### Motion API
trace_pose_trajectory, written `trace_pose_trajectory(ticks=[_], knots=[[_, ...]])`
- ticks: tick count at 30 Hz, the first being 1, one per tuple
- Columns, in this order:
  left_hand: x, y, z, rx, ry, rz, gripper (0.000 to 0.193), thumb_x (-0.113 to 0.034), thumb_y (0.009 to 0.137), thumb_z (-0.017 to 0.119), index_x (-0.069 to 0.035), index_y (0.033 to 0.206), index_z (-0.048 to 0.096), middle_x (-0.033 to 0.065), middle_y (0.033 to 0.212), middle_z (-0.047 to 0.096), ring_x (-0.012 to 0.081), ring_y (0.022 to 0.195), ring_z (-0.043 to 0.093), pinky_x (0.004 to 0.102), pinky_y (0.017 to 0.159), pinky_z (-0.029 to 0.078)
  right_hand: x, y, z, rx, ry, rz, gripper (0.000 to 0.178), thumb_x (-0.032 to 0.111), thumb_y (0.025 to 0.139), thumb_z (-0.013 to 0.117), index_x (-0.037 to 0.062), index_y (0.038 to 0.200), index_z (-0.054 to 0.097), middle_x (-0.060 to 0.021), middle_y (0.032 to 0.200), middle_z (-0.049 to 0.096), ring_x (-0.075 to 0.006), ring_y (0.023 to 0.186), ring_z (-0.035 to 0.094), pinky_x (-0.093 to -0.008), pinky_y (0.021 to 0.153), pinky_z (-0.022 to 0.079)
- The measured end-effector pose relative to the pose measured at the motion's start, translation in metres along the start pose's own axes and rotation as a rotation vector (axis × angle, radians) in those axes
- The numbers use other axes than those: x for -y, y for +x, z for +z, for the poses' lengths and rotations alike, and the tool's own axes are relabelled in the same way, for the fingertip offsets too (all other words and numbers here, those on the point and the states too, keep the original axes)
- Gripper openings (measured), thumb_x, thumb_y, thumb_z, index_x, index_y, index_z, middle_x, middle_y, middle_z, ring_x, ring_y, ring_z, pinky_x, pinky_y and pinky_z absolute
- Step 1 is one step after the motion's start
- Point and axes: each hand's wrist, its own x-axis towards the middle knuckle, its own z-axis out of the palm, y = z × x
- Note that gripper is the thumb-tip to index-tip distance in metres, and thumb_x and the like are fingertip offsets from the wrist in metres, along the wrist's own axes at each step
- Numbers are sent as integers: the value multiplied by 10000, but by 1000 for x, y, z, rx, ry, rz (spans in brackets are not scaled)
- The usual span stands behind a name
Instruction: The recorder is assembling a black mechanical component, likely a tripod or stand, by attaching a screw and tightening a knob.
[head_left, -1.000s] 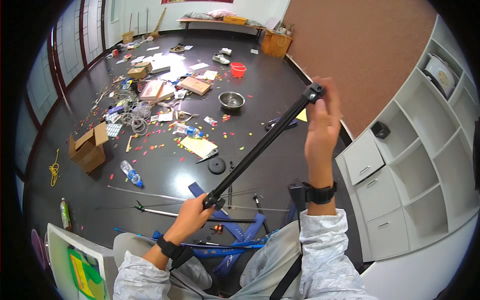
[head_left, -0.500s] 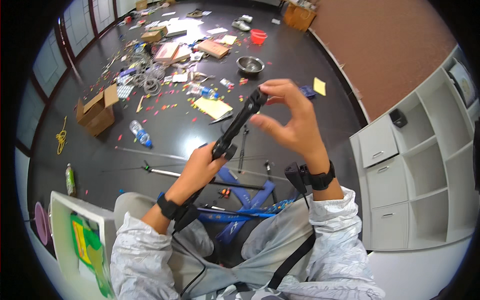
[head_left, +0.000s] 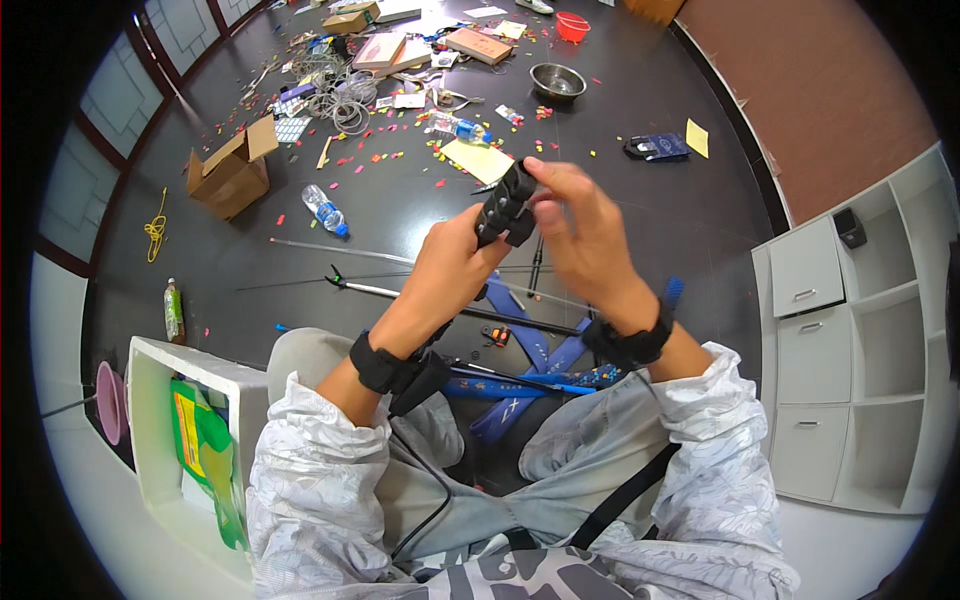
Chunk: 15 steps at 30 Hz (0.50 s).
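Note:
A short black bracket with clamp-like, jointed fittings (head_left: 505, 203) is held up in front of me, tilted with its upper end away. My left hand (head_left: 447, 268) is closed round its lower part. Up at the far end, my right hand (head_left: 590, 240) has its forefinger and thumb bent against the fittings; its other fingers are partly hidden. Below my hands, a long thin pole with a pale grip (head_left: 375, 290) lies on the floor. Blue fabric straps or sleeves (head_left: 515, 330) lie crossed between my knees, with a small orange and black part (head_left: 495, 335) beside them.
A white foam box (head_left: 200, 362) holding a green package stands at my left. A white shelf unit (head_left: 810, 365) is at right. Farther off are a cardboard box (head_left: 235, 185), water bottles (head_left: 325, 212), a metal basin (head_left: 557, 84), a red bucket (head_left: 572, 27) and scattered paper scraps.
The bracket is now pointed more away from me and looks shorter. My right fingers have closed in on its far end. The whole view has shifted, with the room's things lying higher and farther right.

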Motion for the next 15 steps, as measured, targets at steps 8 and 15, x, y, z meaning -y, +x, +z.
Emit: trace_pose_trajectory(ticks=[8, 15], knots=[[18, 3, -1, -29, 23, 0, 196, -156, 847, 586, 7, 953, 606, 134, 592, 575, 238, 510, 556, 359, 508, 407, -3, 3, 8, 115, -38, 8, 592, 143, 771, 772, 75, 1281, 480, -105, 1055, 647, -198, 937, 645, -315, 748, 531], [11, 3, 9, -126, 54, 110, 208, -127, 863, 574, -9, 1034, 586, 125, 615, 596, 230, 518, 580, 370, 507, 420, -4, 5, 16, 57, 121, 20, 619, 68, 750, 776, 69, 1290, 474, -100, 1017, 645, -165, 928, 640, -303, 736, 541]])
